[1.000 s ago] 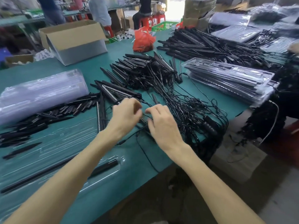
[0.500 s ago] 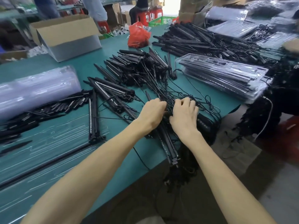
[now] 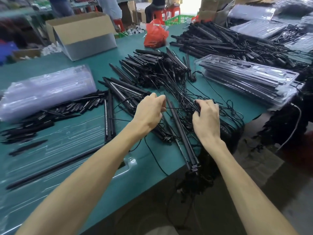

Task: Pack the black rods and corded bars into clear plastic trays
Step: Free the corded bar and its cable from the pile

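A long black corded bar (image 3: 182, 133) lies between my hands, its near end over the table's front edge. My left hand (image 3: 149, 114) has its fingers curled at the bar's far end, pinching a thin black cord. My right hand (image 3: 205, 119) grips a tangle of black cords (image 3: 186, 106) just right of the bar. A clear plastic tray (image 3: 59, 150) lies flat at the near left with one long black rod (image 3: 55, 168) in it. Short black rods (image 3: 50, 114) are heaped behind the tray. A pile of corded bars (image 3: 152, 68) sits beyond my hands.
A stack of filled clear trays (image 3: 245, 80) stands at the right edge. A roll of empty trays (image 3: 47, 90) lies at the left. A cardboard box (image 3: 81, 34) and a red bag (image 3: 155, 35) sit farther back. Cords hang over the table's front edge (image 3: 194, 184).
My hands have spread apart: the left stays at the bar's far end, the right shifted right into the cord tangle. The long bar now lies exposed between them.
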`<state>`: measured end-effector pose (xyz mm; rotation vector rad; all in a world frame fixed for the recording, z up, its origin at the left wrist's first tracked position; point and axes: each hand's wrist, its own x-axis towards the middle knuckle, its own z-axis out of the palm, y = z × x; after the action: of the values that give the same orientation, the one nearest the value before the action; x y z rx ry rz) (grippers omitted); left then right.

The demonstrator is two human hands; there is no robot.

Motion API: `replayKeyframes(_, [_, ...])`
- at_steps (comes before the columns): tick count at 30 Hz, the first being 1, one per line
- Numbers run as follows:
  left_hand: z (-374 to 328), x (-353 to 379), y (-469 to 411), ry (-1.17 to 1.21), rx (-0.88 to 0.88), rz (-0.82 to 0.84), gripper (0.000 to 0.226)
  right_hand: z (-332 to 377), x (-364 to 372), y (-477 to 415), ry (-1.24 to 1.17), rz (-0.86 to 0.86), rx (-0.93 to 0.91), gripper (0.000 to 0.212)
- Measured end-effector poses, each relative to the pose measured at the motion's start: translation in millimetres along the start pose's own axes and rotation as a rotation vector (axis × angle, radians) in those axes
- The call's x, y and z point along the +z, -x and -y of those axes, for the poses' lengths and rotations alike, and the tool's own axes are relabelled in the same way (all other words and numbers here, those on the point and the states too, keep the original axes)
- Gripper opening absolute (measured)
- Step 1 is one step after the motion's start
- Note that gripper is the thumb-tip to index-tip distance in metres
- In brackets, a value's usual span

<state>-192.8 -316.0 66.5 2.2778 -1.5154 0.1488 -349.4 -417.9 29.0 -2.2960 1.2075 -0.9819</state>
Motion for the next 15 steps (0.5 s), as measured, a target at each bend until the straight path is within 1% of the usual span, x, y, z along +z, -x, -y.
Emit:
replayKeyframes(3, [4.2, -4.2, 5.8, 0.025, -0.018, 0.001, 0.023, -1.1, 2.3, 0.3, -0.006, -0.023, -0.004, 0.045])
replayKeyframes(7, [17.8, -17.1, 11.8, 0.082, -0.107, -0.03, 0.026, -3.1, 3.6, -0.8, 0.048, -0.044, 0.008, 0.043])
replayKeyframes(9, [24.1, -25.9, 17.2, 0.169, -0.149, -0.046, 0.026, -5.3, 3.4, -1.6, 0.088, -0.038, 0.02, 0.044])
replayKeyframes(12, [22.2, -38.0, 24.3, 0.296, -0.166, -0.042, 0.024, -6.5, 2.7, -3.0, 0.136, -0.006, 0.021, 0.045])
replayKeyframes(15, [16.8, -45.3, 20.1, 0.474, -0.215, -0.001, 0.015, -4.7, -0.2, -4.6, 0.175, 0.026, 0.011, 0.045])
